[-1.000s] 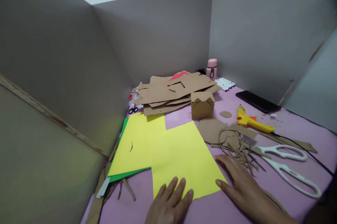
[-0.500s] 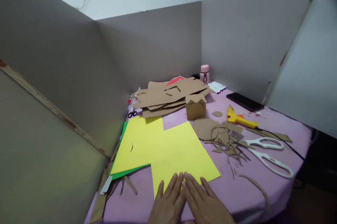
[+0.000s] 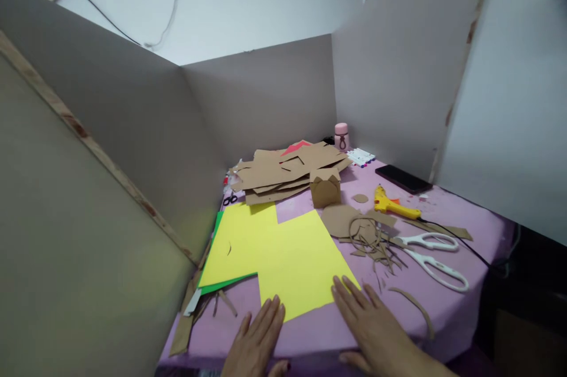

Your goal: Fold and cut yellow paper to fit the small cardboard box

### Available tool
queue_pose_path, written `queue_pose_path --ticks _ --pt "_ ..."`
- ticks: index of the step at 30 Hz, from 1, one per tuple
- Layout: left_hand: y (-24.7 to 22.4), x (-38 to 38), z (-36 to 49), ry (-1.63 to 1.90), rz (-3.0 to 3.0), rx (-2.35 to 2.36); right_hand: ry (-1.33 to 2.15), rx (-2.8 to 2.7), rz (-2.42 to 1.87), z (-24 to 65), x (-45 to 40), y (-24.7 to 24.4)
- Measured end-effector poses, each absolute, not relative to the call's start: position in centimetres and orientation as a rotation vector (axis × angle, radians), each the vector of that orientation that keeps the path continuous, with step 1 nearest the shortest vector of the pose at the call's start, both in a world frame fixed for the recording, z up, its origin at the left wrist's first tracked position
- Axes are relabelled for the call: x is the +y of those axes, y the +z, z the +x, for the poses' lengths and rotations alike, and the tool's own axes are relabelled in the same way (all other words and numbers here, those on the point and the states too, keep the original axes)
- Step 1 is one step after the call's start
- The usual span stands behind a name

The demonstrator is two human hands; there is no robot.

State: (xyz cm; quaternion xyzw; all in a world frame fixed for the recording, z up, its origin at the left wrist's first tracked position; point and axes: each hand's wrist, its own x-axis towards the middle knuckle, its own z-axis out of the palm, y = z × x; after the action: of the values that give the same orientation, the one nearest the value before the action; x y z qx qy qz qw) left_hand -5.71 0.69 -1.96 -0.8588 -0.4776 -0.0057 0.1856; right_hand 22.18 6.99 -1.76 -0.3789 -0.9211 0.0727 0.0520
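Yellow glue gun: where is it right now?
In the head view, the yellow glue gun lies on the right of the table, between the black phone and the white-handled scissors.

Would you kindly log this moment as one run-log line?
Left bare hand: fingers at near-left corner of yellow paper sheet | right bare hand: fingers at near-right corner | right side: yellow glue gun, white-handled scissors

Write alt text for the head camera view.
Two bare hands, left and right, lie flat at the near edge of a yellow sheet on a purple-covered table. Beyond are stacked cardboard and a small cardboard box; to the right, a yellow glue gun and white-handled scissors.
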Motion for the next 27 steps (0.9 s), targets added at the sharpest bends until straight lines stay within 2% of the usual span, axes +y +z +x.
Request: queue_pose_path --ticks 5,10,14,17,21,24,27 --pt "-0.5 -2.3 -7.4 -0.037 -2.335 -1.569 0.252 -2.746 -1.241 24.6 7.3 -1.4" --pt "-0.1 -2.0 -5.2 -0.099 -2.158 -1.723 0.130 -2.684 -0.988 23.6 7.2 -1.6" --pt "-2.8 -0.1 -1.2 -0.162 -2.183 -1.648 -0.154 -2.628 -0.550 20.2 6.8 -2.3" --pt "-5.2 0.5 -0.7 -0.219 -2.241 -1.689 -0.232 -2.581 -0.513 19.5 7.3 -3.0" --pt "-4.2 1.2 -3.3 -0.654 -2.113 -2.040 -0.303 -2.567 -0.531 21.8 8.3 -3.2" --pt "-0.6 3.1 -4.3 -1.194 -1.743 -2.652 -0.330 -2.563 -0.536 23.1 8.5 -2.9" --pt "2.1 5.7 -3.8 -1.356 -1.653 -2.843 -0.311 -2.542 -0.525 23.2 8.4 -2.6"
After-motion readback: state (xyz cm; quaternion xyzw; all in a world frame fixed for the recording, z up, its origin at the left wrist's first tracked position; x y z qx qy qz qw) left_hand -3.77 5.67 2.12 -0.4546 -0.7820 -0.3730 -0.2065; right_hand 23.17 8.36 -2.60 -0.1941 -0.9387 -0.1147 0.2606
